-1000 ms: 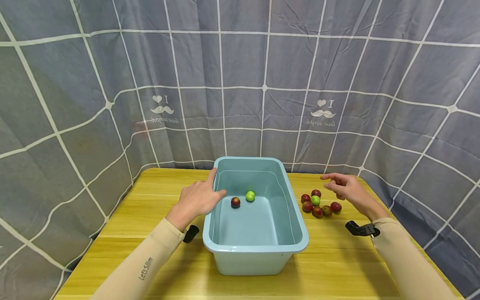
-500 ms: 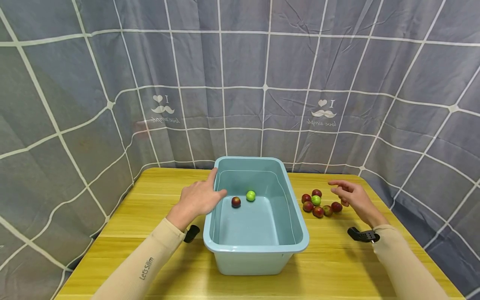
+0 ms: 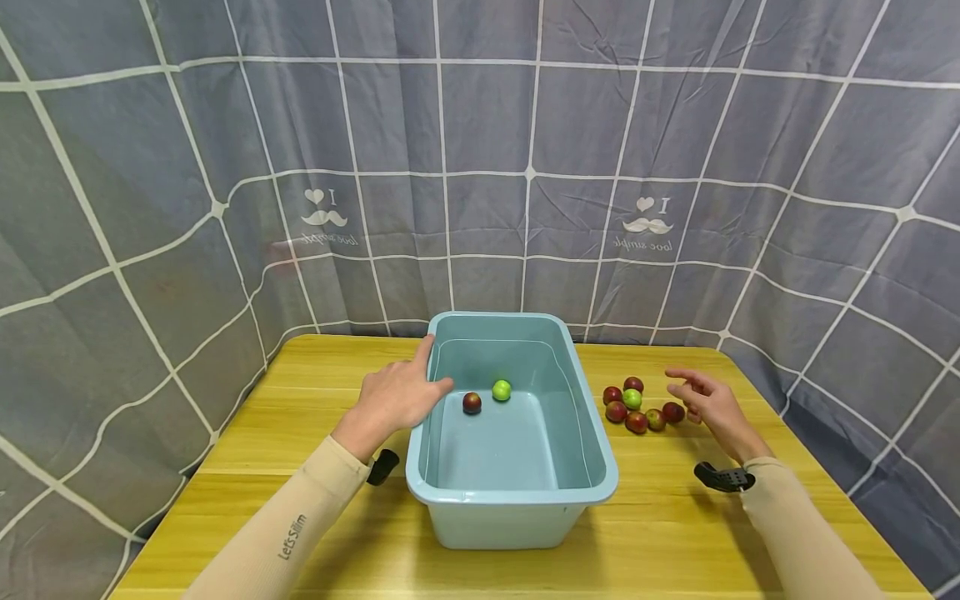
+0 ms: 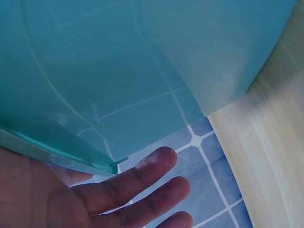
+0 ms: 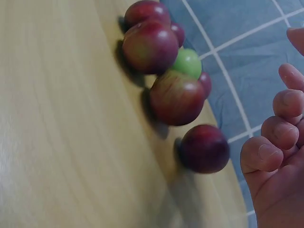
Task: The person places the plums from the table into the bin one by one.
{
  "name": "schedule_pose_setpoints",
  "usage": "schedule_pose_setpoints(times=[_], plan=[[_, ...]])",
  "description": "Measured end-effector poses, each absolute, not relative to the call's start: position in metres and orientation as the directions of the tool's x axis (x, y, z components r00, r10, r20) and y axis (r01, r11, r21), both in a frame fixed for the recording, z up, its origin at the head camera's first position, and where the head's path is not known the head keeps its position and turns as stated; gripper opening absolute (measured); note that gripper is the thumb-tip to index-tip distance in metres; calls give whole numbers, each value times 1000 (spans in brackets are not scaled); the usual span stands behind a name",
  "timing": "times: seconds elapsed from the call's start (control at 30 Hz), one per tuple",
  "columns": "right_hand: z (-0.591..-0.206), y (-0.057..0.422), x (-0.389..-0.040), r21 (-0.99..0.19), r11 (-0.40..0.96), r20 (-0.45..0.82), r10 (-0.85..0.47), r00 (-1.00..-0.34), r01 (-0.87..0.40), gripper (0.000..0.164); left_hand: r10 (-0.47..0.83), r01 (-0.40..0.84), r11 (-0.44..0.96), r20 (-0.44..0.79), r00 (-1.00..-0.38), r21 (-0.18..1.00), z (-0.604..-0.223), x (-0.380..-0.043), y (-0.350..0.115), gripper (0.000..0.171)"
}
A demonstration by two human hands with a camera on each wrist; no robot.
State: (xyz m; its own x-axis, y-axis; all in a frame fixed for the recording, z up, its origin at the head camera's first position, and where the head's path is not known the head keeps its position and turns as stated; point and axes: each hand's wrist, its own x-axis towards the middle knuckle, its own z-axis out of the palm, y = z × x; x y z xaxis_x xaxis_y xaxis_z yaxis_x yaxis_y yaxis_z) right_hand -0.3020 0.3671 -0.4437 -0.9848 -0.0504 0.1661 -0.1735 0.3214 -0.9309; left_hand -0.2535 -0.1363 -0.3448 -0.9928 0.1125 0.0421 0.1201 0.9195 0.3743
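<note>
A light blue plastic basin (image 3: 510, 497) stands mid-table. My left hand (image 3: 397, 396) rests on its left rim, thumb over the edge; in the left wrist view the other fingers (image 4: 152, 204) stretch out straight beyond the wall. Inside the basin lie a dark red plum (image 3: 472, 403) and a green round fruit (image 3: 502, 390), apart from each other. To the right of a cluster of several dark red plums (image 3: 636, 422) and one green fruit (image 3: 632, 400) hovers my right hand (image 3: 712, 408), fingers loosely curled, holding nothing. Nearest to it is the end plum (image 5: 205, 148).
Everything sits on a yellowish wooden table (image 3: 330, 367). A grey curtain (image 3: 487, 208) with white grid lines hangs close behind the table and along both sides. Black bands (image 3: 723, 477) are worn at both wrists.
My right hand has moved a little to the right and nearer to me, beside the end plum. The left hand, the basin and the fruit look the same.
</note>
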Motion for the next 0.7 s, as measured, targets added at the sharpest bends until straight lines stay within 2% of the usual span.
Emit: schedule_pose_setpoints(times=[0.23,0.37,0.6,0.7], plan=[[-457,376,-302,-917,377,133,-12,-991,-128,29,115,125,919,48,-992,373,-345,-253,-136,84],[-464,382,-301,-929,362,81,3,-997,-75,31,116,124,919,43,-992,375,-345,-254,-136,85],[-475,387,-303,-925,375,-31,72,-997,56,61,115,120,919,35,-993,376,-344,-253,-135,85],[-477,388,-305,-912,400,-52,97,-994,87,68,117,122,919,34,-993,376,-344,-254,-135,85]])
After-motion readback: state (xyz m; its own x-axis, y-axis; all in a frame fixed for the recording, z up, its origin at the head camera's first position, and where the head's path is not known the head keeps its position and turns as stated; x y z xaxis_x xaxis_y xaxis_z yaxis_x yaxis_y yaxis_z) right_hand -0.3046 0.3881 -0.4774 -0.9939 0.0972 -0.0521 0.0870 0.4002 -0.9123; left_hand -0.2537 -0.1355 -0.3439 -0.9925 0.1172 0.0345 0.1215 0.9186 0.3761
